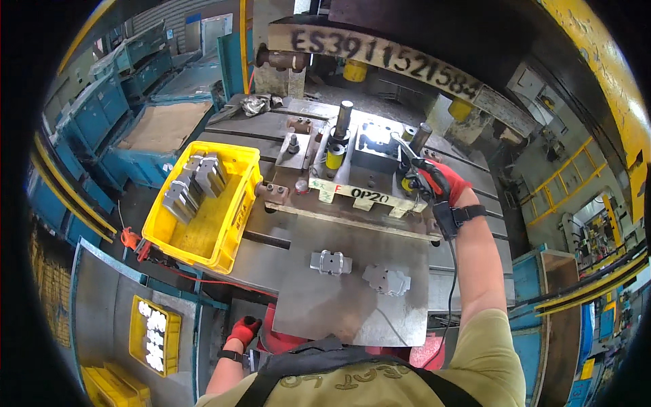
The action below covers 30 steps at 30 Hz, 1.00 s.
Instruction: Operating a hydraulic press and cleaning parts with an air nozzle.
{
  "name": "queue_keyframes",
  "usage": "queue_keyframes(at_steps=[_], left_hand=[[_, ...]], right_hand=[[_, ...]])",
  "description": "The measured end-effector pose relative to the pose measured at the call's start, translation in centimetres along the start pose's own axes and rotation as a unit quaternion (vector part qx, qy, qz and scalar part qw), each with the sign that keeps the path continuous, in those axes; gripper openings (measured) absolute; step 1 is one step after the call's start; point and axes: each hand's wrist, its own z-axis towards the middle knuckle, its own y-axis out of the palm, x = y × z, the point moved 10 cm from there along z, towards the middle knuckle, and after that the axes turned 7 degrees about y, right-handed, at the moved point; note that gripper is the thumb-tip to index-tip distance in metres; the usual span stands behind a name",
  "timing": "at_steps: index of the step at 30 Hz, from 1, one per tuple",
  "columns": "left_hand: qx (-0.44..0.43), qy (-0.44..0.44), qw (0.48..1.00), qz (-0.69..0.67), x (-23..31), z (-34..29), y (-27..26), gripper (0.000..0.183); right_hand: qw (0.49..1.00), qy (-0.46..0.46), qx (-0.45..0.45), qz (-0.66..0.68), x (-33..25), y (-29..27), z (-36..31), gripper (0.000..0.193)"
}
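Note:
My right hand [444,182], in a red and black glove, is closed around the dark handle of a slim tool with a bright metal front part [405,146]; its exact kind is unclear. The tool reaches to the dark block of the press die [377,157], beside a guide post [420,138]. Low at the left, my left hand [244,330], also gloved in red, hangs beside the table's front edge, apart from the parts; how its fingers are bent does not show. Two grey metal parts lie before the die: a bent one [331,263] and a flatter one [387,279].
A yellow crate [226,254] with several grey metal parts [194,183] stands left of the die. Lower left, a smaller yellow bin [175,342] holds bright pieces. The press's heavy upper beam [380,54] hangs above the die. Crumpled wrapping [259,104] lies behind the crate.

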Motion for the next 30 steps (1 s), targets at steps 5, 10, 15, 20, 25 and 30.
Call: queue_keyframes(at_steps=[5,10,15,20,25,30], left_hand=[[0.008,-0.021,0.998,-0.063,1.6,0.9,-0.9,0.036],[0.01,-0.015,0.997,-0.078,0.4,1.0,-1.1,0.036],[-0.088,0.016,0.99,0.104,-0.2,2.2,-0.2,0.039],[-0.024,0.022,0.999,0.0,3.1,2.1,-2.7,0.041],[-0.011,0.012,1.0,-0.005,0.9,0.9,-1.8,0.041],[-0.039,-0.03,0.999,-0.023,-4.3,0.5,0.9,0.044]], right_hand=[[0.984,-0.024,0.12,-0.13,2.8,-5.1,2.1,0.024],[0.973,-0.182,0.139,-0.032,1.0,-0.5,-3.2,0.026],[0.978,-0.009,0.19,-0.086,4.6,-0.6,-4.1,0.026],[0.955,-0.068,0.23,-0.172,2.0,-0.3,1.2,0.033],[0.873,-0.013,0.318,-0.369,-0.9,1.1,3.9,0.053],[0.956,-0.073,0.26,-0.113,0.8,1.4,0.4,0.037]])
